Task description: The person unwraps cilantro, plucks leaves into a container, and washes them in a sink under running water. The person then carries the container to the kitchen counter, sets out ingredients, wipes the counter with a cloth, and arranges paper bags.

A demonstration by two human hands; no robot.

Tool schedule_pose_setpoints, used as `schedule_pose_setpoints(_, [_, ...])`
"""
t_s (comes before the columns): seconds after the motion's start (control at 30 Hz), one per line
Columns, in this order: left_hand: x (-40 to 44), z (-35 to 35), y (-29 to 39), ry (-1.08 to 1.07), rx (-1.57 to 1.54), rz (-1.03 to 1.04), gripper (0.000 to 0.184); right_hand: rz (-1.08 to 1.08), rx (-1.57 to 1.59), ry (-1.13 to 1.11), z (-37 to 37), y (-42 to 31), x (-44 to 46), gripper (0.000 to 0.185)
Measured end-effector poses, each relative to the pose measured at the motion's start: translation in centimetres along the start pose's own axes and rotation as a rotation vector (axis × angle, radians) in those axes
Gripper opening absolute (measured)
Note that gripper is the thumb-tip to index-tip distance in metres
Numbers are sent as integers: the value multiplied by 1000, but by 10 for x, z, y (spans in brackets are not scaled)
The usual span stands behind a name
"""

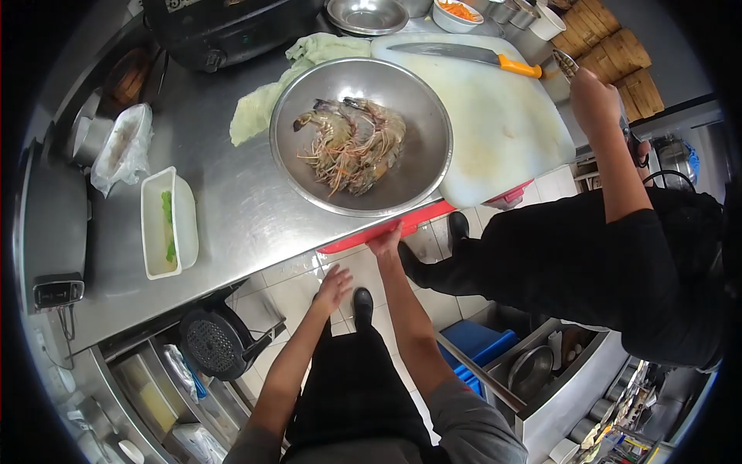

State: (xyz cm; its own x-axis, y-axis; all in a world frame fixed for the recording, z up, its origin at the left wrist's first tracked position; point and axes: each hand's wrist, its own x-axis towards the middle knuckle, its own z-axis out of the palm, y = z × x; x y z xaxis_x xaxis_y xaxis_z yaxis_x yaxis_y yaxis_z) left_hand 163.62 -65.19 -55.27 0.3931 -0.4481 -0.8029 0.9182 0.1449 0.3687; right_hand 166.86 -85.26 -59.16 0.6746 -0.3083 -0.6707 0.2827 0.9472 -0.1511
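Observation:
Several raw prawns (354, 143) lie in a wide metal bowl (421, 155) at the counter's front edge. My right hand (386, 240) is at a red tray (386, 230) that shows beneath the bowl and below the counter edge; its fingertips touch the tray's front, and whether they grip it is hard to tell. Just left of it, my left hand (335, 287) hangs over the floor with its fingers apart, holding nothing. A white cutting board (502, 124) lies right of the bowl, with an orange-handled knife (479, 56) along its far edge.
A co-worker's arm (614, 155) reaches in at the right, holding a metal tool. Green cloth (263, 104) lies behind the bowl. At the left stands a white container (185, 224) with green pieces. Open drawers (147, 394) are below the counter.

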Motion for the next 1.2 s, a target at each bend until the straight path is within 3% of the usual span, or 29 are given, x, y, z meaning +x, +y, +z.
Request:
schedule_pose_setpoints(0.1, [55, 13, 4, 28, -134, 9, 58, -30, -70, 122, 22, -3, -27, 63])
schedule_pose_setpoints(0.2, [95, 12, -4, -103, -353, 0, 57, -26, -47, 181, 2, -12, -18, 83])
schedule_pose_setpoints(0.3, [110, 21, -15, -104, -428, 116, 53, -24, -132, 104, 14, -21, -47, 88])
schedule_pose_setpoints(0.4, [112, 28, -13, -97, -534, 86, 54, -4, -211, 61, 15, -36, -76, 75])
schedule_pose_setpoints(0.53, [37, 57, 17, -347, -678, 279, 55, -91, -453, -122, 13, -55, -118, 52])
schedule_pose_setpoints(0.63, [3, 78, 43, -416, -648, 413, 54, -101, -606, -160, -6, -56, -106, 41])
schedule_pose_setpoints(0.67, [5, 73, 46, -487, -720, 415, 52, -118, -760, -131, -10, -52, -97, 41])
schedule_pose_setpoints(0.73, [-4, 76, 55, -424, -666, 411, 50, -153, -1059, -132, -24, -36, -67, 45])
schedule_pose_setpoints(0.93, [-4, 66, 58, -514, -650, 376, 51, -940, -2000, -27, -19, -16, 23, 60])
schedule_pose_setpoints(1.03, [-15, 78, 68, -456, -634, 326, 51, -756, -2580, 97, 14, -15, 19, 65])
schedule_pose_setpoints(1.07, [-16, 80, 69, -444, -628, 319, 51, -713, -2707, 21, 14, -15, 24, 63])
schedule_pose_setpoints(1.2, [-20, 82, 71, -399, -703, 270, 52, -565, -2818, -153, 10, -15, 21, 63])
